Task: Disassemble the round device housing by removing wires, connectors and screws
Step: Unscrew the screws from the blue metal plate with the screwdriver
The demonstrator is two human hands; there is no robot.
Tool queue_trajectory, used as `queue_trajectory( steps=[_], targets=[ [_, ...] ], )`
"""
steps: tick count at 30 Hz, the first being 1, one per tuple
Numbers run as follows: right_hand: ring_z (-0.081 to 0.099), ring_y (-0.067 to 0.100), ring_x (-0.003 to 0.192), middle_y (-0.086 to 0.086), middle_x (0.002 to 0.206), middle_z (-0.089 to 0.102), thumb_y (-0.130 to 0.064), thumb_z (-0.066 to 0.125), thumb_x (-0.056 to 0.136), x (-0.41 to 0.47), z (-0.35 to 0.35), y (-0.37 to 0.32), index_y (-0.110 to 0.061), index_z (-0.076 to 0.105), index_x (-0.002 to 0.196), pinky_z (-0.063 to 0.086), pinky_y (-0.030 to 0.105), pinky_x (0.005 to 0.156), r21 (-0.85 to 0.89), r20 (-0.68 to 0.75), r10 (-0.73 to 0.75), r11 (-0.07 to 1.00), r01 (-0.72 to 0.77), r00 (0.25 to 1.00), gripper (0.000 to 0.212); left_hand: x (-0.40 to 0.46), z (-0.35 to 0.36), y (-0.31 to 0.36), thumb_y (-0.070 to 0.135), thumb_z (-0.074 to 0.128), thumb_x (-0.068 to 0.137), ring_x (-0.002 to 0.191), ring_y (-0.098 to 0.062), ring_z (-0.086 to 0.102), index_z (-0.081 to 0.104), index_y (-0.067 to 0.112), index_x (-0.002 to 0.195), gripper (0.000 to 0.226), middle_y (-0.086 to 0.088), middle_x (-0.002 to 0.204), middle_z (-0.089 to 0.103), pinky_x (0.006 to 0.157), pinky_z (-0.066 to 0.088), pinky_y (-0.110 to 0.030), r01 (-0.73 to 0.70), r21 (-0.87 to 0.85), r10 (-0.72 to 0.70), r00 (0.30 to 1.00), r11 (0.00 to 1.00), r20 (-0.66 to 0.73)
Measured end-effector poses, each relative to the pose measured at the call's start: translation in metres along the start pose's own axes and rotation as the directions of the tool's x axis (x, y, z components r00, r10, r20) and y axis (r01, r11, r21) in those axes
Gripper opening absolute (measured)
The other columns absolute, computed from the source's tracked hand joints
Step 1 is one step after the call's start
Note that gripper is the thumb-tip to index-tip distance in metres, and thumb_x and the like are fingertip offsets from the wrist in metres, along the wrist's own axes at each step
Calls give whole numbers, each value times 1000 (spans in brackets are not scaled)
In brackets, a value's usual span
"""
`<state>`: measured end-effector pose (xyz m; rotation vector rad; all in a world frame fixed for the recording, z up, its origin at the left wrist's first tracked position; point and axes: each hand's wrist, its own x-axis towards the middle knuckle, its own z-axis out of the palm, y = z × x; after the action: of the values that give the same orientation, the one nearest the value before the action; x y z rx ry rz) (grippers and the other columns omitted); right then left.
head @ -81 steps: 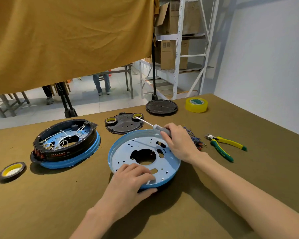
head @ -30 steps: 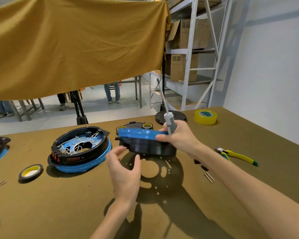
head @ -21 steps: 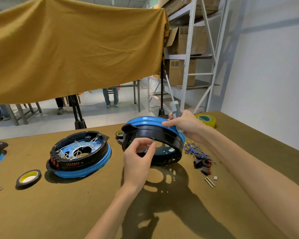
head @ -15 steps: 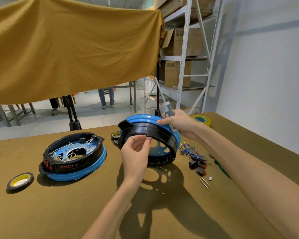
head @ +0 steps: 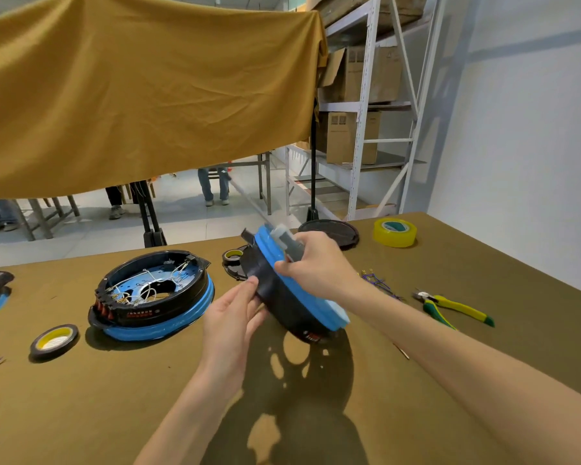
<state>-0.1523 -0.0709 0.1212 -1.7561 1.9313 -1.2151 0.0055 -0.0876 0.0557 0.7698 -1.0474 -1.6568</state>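
Step in hand: the person has the round housing [head: 296, 297] lifted off the table [head: 450, 380] and tipped steeply on edge, blue rim toward the right arm, black shell toward the left; I judge they are turning it to look for remaining screws or wires.
Right hand [head: 316, 266]: curled over the upper blue rim, gripping the housing and a grey-handled screwdriver [head: 284, 241] together; the thin shaft points up and away toward the far edge.
Left hand [head: 232, 317]: thumb and fingertips pinch the black shell at its left side, steadying it.
Where the housing is: in the air over the middle of the table, its lowest edge just above the cloth, shadow directly below.
Second unit [head: 155, 297]: lies flat toward the left edge, white wires showing inside.
Near the right edge: yellow-green pliers [head: 450, 307], with a loose bundle of wires [head: 379, 283] between them and the right forearm.
Far right corner: a yellow tape roll [head: 394, 232].
Next move: probably settling the housing open side up, freeing the screwdriver from the shared grip, then seating its tip in a screw; the left hand must hold the shell against twisting.
Changed since half a second ago: the housing has rolled from facing the person to nearly edge-on, and the left hand's grip sits lower on the shell.
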Motion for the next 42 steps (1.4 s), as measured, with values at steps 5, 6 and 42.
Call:
queue_trajectory(
  steps=[5,6,42],
  targets=[
    [75,14,77,9,86,73,-15,72,94,-3,20,-7,-3,70,98,61,28,61,346,292,114,913,-216,949,13,6,-18,6,47,78,76,126,-19,62,51,11,145,82,-5,133,68,113,44,-44,45,149,-45,999,988,-5],
    [76,15,80,8,87,75,-17,71,95,-4,23,-5,-6,70,98,61,27,62,389,333,117,887,-249,936,11,5,-19,8,52,80,69,122,-19,64,56,12,139,85,-4,127,71,109,47,-42,27,200,-26,1000,979,-6],
    [76,35,80,12,87,73,-23,63,101,-2,18,66,-11,56,108,64,40,67,723,-276,104,677,135,955,15,47,-53,-59,46,72,79,102,-27,76,63,2,122,61,-17,109,78,71,64,-30,464,170,-490,855,869,171]
  ],
)
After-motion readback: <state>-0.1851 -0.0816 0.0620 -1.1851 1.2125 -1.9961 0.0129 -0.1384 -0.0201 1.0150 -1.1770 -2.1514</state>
